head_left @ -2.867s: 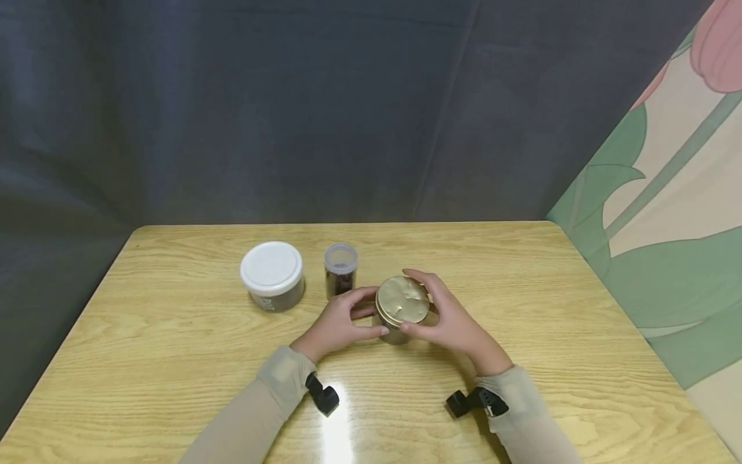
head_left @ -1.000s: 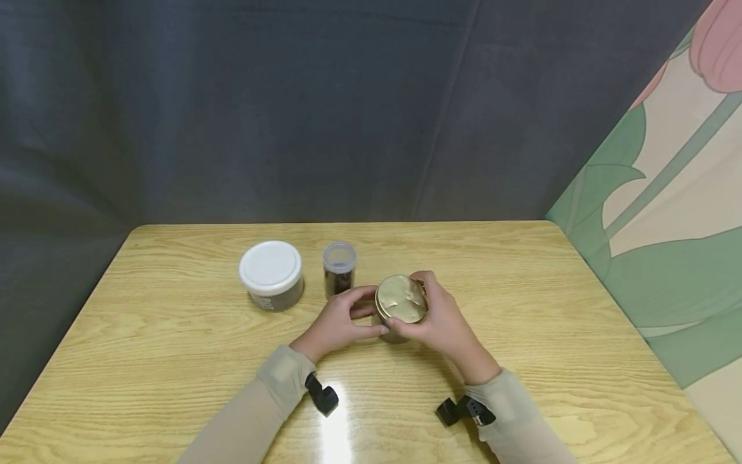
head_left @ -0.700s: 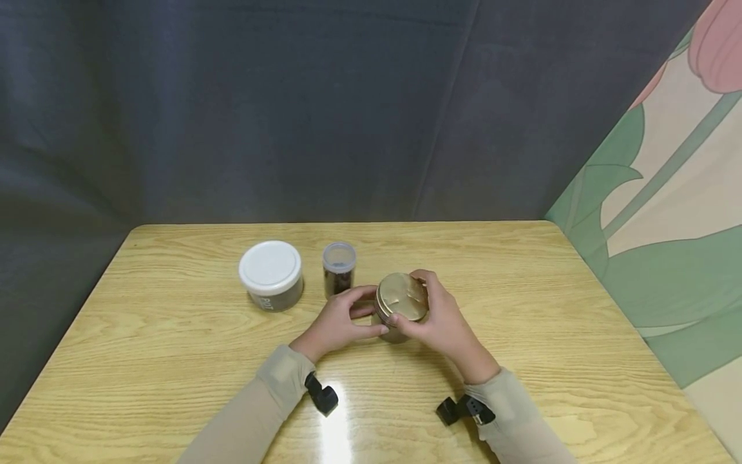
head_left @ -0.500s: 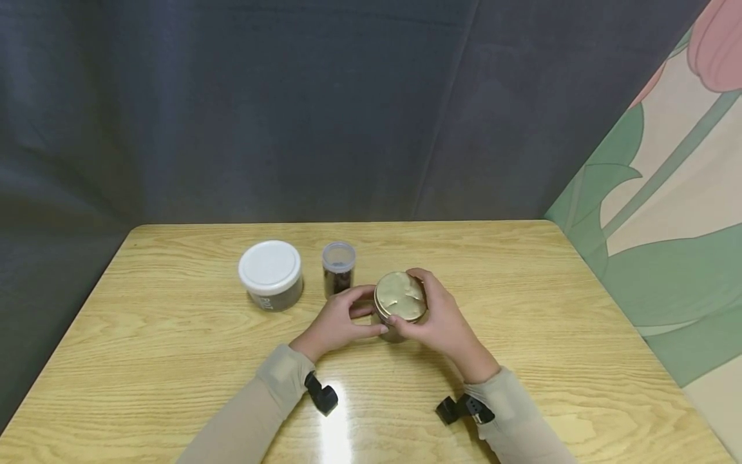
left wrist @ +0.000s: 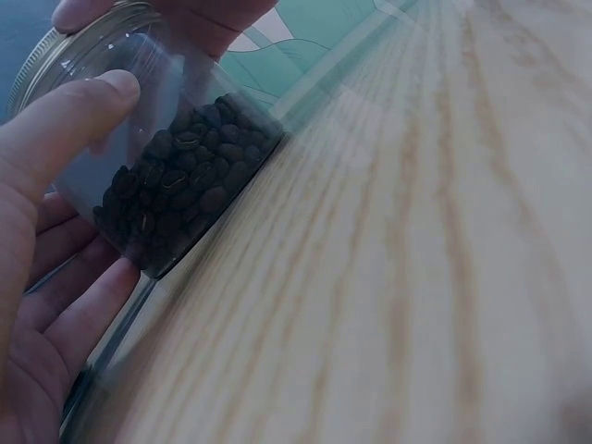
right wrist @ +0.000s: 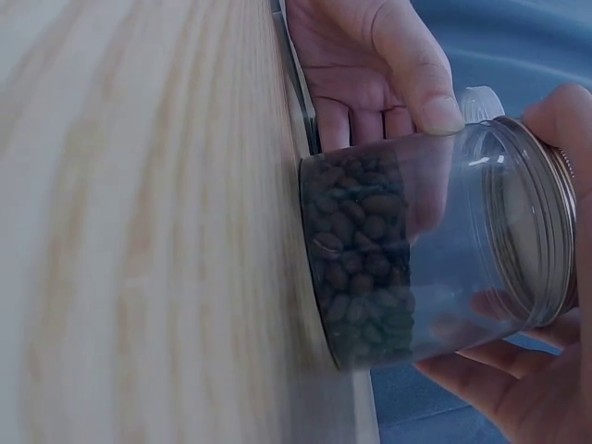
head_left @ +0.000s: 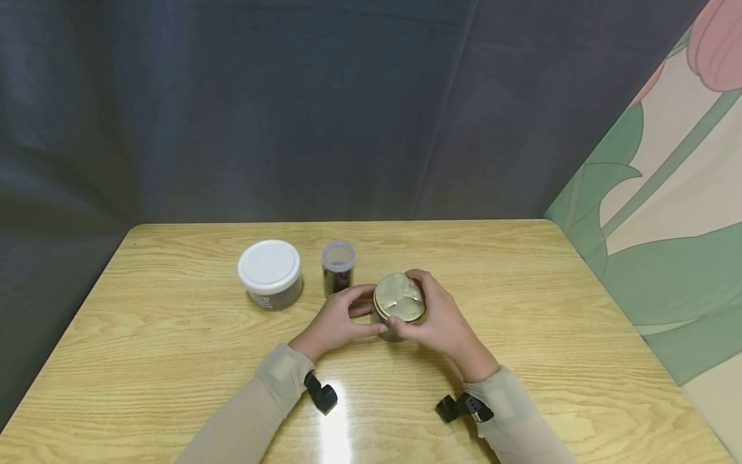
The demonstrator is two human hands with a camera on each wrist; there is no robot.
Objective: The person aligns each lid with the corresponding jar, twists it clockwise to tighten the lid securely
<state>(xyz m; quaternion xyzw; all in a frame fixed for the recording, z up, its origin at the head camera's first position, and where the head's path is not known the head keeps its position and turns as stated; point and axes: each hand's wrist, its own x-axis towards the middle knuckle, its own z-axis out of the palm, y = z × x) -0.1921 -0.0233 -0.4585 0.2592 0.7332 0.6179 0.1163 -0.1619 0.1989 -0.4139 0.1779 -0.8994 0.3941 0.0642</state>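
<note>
A clear jar of coffee beans stands upright on the table, its lower half filled with dark beans. On its mouth sits a dented gold lid. My left hand holds the jar's body, thumb in front and fingers behind, as the left wrist view shows. From the other side my right hand grips the lid's rim, thumb at the front edge and fingers at the back. In the right wrist view the lid's ribbed edge and the screw threads under it are visible. Part of the jar is hidden by my hands in the head view.
Behind my left hand stands a slim clear container with dark contents. Farther left is a wide tub with a white lid. Wood-grain table surrounds them, with a dark curtain behind and a floral cloth at right.
My right hand has closed in on the lid and shifted left. The lid's dents have turned, and it tilted slightly, then levelled. My left hand stays on the jar.
</note>
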